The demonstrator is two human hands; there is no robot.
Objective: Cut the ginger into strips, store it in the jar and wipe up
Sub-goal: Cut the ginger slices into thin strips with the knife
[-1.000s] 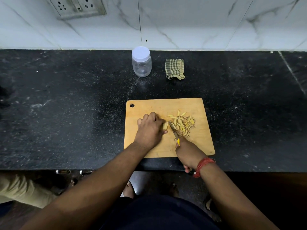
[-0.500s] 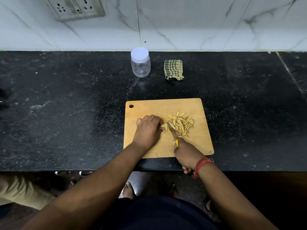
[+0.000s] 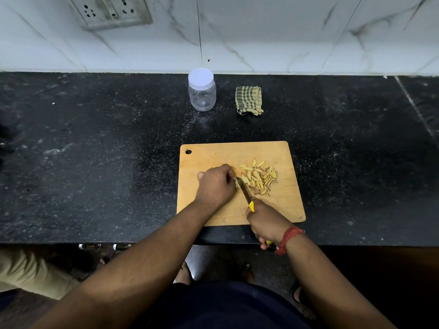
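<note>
A wooden cutting board [image 3: 213, 155] lies on the black counter near its front edge. A heap of yellow ginger strips [image 3: 260, 178] sits right of the board's middle. My left hand [image 3: 216, 186] presses a small ginger piece [image 3: 237, 184] against the board, most of it hidden under the fingers. My right hand [image 3: 267, 222] grips a yellow-handled knife [image 3: 245, 193], its blade lying right beside my left fingertips. A clear plastic jar [image 3: 202, 91] with a white lid on stands at the back. A green checked cloth [image 3: 249, 100] lies folded to its right.
The black stone counter [image 3: 95, 162] runs the full width, backed by a white marble wall with a socket plate [image 3: 109, 11]. Another person's leg in beige trousers [image 3: 31, 271] shows at the lower left, below the counter edge.
The knife blade has shifted slightly left, closer against my left fingertips. My left hand has drawn back a little over the ginger piece.
</note>
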